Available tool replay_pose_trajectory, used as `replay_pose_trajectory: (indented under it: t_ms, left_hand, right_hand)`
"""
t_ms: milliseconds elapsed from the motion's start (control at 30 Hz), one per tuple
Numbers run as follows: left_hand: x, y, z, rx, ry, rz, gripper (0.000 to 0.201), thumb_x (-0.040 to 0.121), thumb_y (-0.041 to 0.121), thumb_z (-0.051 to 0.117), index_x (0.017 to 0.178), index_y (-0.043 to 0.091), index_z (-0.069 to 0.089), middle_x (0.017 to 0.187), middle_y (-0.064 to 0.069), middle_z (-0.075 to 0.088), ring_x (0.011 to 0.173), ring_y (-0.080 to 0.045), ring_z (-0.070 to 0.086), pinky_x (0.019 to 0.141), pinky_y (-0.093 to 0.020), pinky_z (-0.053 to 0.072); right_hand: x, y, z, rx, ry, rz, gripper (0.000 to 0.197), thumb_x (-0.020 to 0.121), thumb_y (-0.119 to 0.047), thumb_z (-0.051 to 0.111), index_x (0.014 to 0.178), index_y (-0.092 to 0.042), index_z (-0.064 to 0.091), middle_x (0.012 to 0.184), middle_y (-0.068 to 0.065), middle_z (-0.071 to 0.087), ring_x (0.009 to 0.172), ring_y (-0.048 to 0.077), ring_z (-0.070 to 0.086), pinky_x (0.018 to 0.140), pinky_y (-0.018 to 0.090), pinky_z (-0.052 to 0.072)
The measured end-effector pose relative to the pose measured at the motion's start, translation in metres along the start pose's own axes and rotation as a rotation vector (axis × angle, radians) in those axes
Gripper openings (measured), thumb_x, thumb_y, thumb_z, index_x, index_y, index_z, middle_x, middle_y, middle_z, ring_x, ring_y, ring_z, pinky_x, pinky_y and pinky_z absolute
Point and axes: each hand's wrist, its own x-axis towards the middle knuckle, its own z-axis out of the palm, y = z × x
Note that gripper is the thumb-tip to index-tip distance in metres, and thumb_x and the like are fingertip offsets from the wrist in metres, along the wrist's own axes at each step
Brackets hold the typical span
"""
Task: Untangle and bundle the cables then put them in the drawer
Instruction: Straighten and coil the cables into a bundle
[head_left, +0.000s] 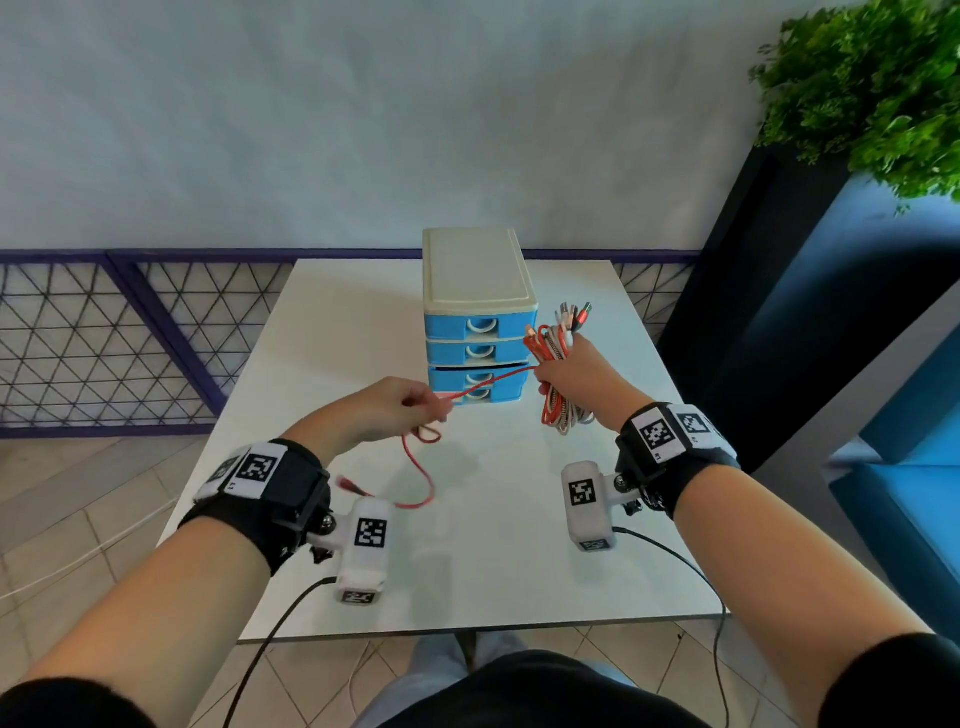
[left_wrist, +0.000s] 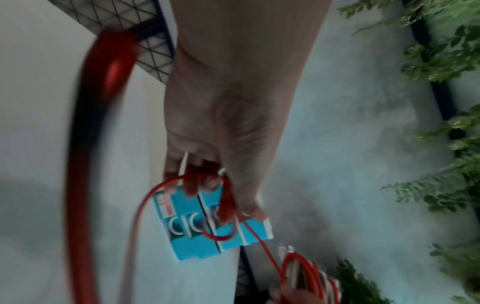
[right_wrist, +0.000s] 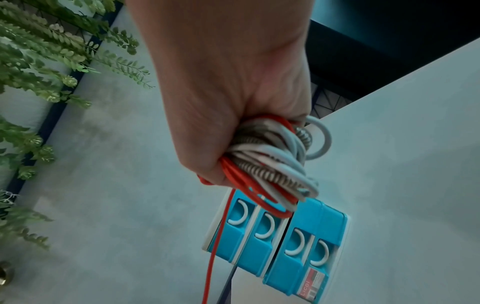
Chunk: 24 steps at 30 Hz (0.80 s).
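The right hand (head_left: 571, 371) is fisted around the coiled cables (right_wrist: 270, 164) beside the drawers (head_left: 475, 358), above the bench (head_left: 493, 545). The left hand (head_left: 395, 410) pinches the loose red cable (head_left: 488, 385); wind it snugly around the coil, keeping tension.

Drawer unit (head_left: 475, 317) on table (head_left: 322, 332), far centre; cable bundle (head_left: 558, 358) just right.

My coiled red, white and braided cables (head_left: 555, 347) hang beside the blue drawer unit (head_left: 475, 332), one red cable (head_left: 485, 387) stretched leftward
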Motion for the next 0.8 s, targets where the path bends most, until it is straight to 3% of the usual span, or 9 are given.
replay_pose_trajectory:
  t_ms: [67,133,233,367,500,567,667,800]
  left_hand:
    - [-0.003,-0.007,0.002,-0.195,0.029,-0.018,0.047,0.095,0.049,0.041,0.089,0.009,0.065,0.069,0.002,0.042,0.061,-0.013,0.039,0.067,-0.028,0.042]
    - [-0.006,-0.014,0.001,-0.289,0.072,-0.014,0.048,0.099,0.044,0.033,0.083,0.009,0.062,0.066,0.004,0.033,0.056,-0.011,0.031,0.057,-0.023,0.033]
    - [-0.008,-0.027,0.000,-0.155,0.159,-0.024,0.038,0.099,0.037,0.041,0.076,0.015,0.063,0.070,0.001,0.044,0.063,-0.012,0.040,0.057,-0.023,0.032]
    - [-0.010,-0.045,-0.006,0.021,0.215,0.006,0.021,0.095,0.019,0.053,0.082,0.017,0.070,0.078,0.005,0.059,0.070,-0.010,0.048,0.061,-0.017,0.038]
    - [-0.010,-0.059,-0.009,0.029,0.269,-0.039,0.006,0.084,0.014,0.069,0.080,0.011,0.071,0.072,0.007,0.063,0.064,-0.010,0.052,0.061,-0.019,0.039]
    - [-0.009,-0.066,-0.008,0.011,0.307,-0.049,0.010,0.079,0.010,0.074,0.072,0.012,0.067,0.070,0.003,0.064,0.061,-0.013,0.052,0.061,-0.023,0.039]
    - [-0.007,-0.072,-0.003,0.059,0.355,-0.039,0.018,0.073,0.009,0.079,0.064,0.015,0.065,0.070,-0.001,0.066,0.063,-0.015,0.053,0.060,-0.021,0.040]
    - [0.000,-0.080,0.003,0.134,0.322,-0.065,0.026,0.065,0.013,0.085,0.063,0.014,0.059,0.069,-0.002,0.062,0.066,-0.020,0.054,0.059,-0.024,0.039]
  right_hand:
    - [0.002,0.001,-0.002,0.004,0.050,0.021,0.018,0.090,-0.006,0.049,0.104,-0.014,0.043,0.081,0.005,0.057,0.059,0.011,0.056,0.051,0.022,0.044]
    - [0.006,0.004,-0.004,0.020,0.090,0.042,0.021,0.089,-0.006,0.049,0.108,-0.013,0.042,0.081,0.005,0.057,0.060,0.011,0.057,0.050,0.022,0.043]
    - [0.013,0.008,-0.005,0.034,0.167,0.074,0.022,0.089,-0.007,0.050,0.110,-0.010,0.045,0.080,0.006,0.058,0.063,0.014,0.058,0.053,0.024,0.046]
    - [0.018,0.015,-0.011,0.057,0.270,0.129,0.018,0.089,-0.010,0.050,0.102,-0.017,0.041,0.089,0.009,0.060,0.076,0.021,0.060,0.073,0.037,0.054]
    - [0.021,0.023,-0.017,0.118,0.321,0.174,0.022,0.087,-0.011,0.049,0.107,-0.016,0.043,0.088,0.008,0.059,0.076,0.022,0.061,0.072,0.039,0.054]
    - [0.023,0.026,-0.018,0.149,0.336,0.193,0.026,0.087,-0.011,0.050,0.111,-0.016,0.042,0.087,0.007,0.058,0.076,0.022,0.061,0.074,0.040,0.055]
    - [0.022,0.025,-0.019,0.182,0.333,0.216,0.027,0.087,-0.011,0.049,0.112,-0.017,0.040,0.085,0.006,0.057,0.075,0.020,0.060,0.071,0.038,0.055]
    - [0.018,0.018,-0.019,0.207,0.277,0.183,0.019,0.089,-0.008,0.050,0.107,-0.011,0.047,0.079,0.006,0.058,0.060,0.014,0.057,0.052,0.026,0.047]
